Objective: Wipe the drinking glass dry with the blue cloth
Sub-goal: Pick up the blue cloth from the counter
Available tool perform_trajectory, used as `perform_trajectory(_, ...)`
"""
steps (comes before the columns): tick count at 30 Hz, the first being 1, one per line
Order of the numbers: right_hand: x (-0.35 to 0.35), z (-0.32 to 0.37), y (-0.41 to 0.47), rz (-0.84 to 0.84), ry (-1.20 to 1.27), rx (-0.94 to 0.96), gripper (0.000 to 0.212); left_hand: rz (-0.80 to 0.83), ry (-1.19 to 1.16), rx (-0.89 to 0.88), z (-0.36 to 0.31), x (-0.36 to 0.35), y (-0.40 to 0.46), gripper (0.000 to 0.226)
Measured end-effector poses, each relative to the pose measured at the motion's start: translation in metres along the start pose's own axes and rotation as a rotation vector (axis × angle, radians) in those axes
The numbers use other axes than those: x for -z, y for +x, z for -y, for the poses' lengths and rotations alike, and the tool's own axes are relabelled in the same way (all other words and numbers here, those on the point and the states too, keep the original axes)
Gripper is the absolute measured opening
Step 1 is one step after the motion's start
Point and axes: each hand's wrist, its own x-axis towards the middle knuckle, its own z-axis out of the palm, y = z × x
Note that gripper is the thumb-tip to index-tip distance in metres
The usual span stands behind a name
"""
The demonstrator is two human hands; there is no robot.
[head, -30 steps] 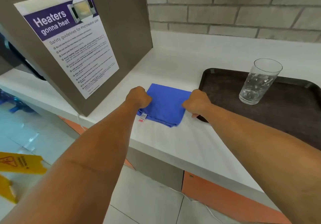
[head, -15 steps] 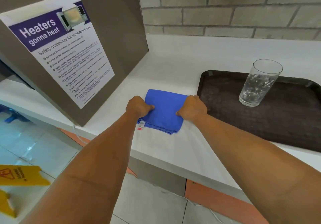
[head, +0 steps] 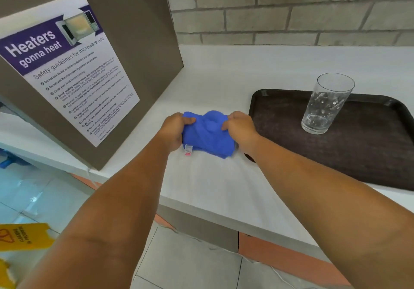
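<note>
The blue cloth point(head: 208, 135), flat a second ago, is now bunched and lifted at its far edge, gripped by closed fingers of left hand point(head: 173, 129) and right hand point(head: 239, 127). The drinking glass point(head: 324, 105) stands untouched on the tray point(head: 358, 154), right of the cloth; wiping judged not yet begun

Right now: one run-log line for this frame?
phase: gathering cloth | left hand: gripping blue cloth | right hand: gripping it | drinking glass: upright on tray, untouched

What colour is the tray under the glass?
Dark brown tray, seen from the head view.
</note>
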Motion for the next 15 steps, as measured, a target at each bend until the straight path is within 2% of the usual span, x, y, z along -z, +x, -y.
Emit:
perform_trajectory(3, 0.015, 0.01, -0.002, -0.048, 0.372, -0.091, 0.023, 0.114, -0.207, 0.023, -0.012, -0.01, -0.003, 0.031)
perform_trajectory(5, 0.028, 0.013, -0.003, -0.102, 0.444, -0.091, 0.024, 0.13, -0.257, 0.002, -0.02, -0.022, -0.005, 0.03)
perform_trajectory(8, 0.051, 0.018, -0.007, -0.163, 0.431, -0.047, 0.029, 0.178, -0.254, -0.101, -0.031, -0.044, -0.008, 0.022)
perform_trajectory(10, 0.068, 0.02, -0.013, -0.219, 0.366, 0.008, 0.036, 0.204, -0.239, -0.146, -0.035, -0.058, -0.008, 0.038)
perform_trajectory(12, 0.085, 0.024, -0.022, -0.263, 0.281, 0.084, 0.042, 0.217, -0.225, -0.114, -0.038, -0.07, -0.003, 0.058)
perform_trajectory(15, 0.11, 0.025, -0.031, -0.26, 0.153, 0.168, 0.053, 0.332, 0.055, -0.112, -0.04, -0.088, -0.002, 0.066)
